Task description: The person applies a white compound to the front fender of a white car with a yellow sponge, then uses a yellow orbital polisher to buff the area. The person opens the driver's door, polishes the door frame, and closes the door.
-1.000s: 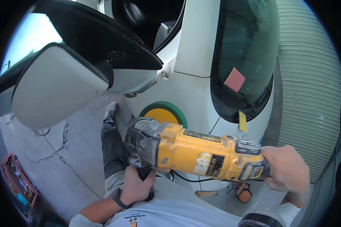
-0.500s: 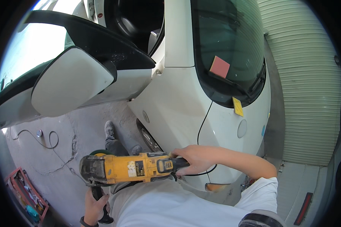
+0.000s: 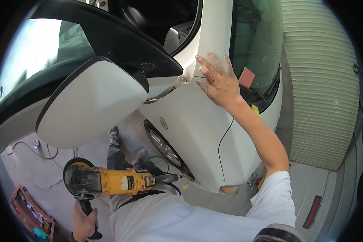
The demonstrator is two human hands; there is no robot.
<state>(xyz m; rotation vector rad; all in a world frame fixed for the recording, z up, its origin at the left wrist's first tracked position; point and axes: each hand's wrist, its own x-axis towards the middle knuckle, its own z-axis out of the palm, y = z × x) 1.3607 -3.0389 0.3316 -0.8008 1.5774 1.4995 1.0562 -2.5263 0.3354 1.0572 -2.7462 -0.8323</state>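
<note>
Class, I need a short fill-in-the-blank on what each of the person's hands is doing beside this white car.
1. The right hand lies flat with spread fingers on the white car's ____.
2. The left hand grips the black side ____ of the yellow polisher.
3. The polisher hangs low, above the ____ floor.
4. The car's front door stands ____.

Missing words: body; handle; concrete; open

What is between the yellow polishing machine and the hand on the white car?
In the head view, the car's front wheel and white fender lie between the yellow polishing machine and the right hand.
</note>
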